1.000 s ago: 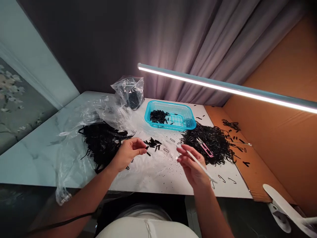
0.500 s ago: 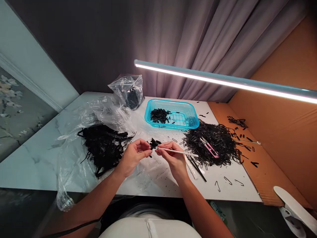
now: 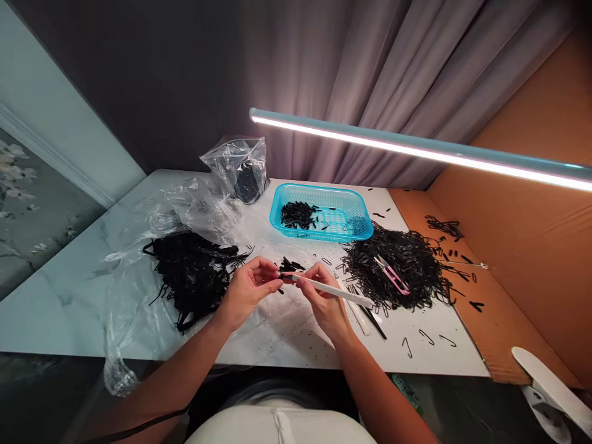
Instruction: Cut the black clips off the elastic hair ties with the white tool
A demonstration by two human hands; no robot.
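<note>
My right hand grips a slim white tool that looks like a pair of tweezers, its handle slanting down to the right and its tip reaching my left hand. Thumb and fingertips of the left hand are pinched at that tip, on a small dark piece too small to make out. Just behind the fingertips lies a little pile of short black pieces. To the left, a heap of black strips or loops rests on clear plastic. A tangled heap of thin black loops lies on the right.
A blue basket holds more short black pieces. Pink-handled thread snips lie on the right heap. A clear bag with dark contents stands behind the crumpled plastic sheet. A lit tube lamp crosses above the table.
The tweezers have turned in my right hand, so that their broader side shows, and the handle end sits slightly lower. My left hand has barely moved.
</note>
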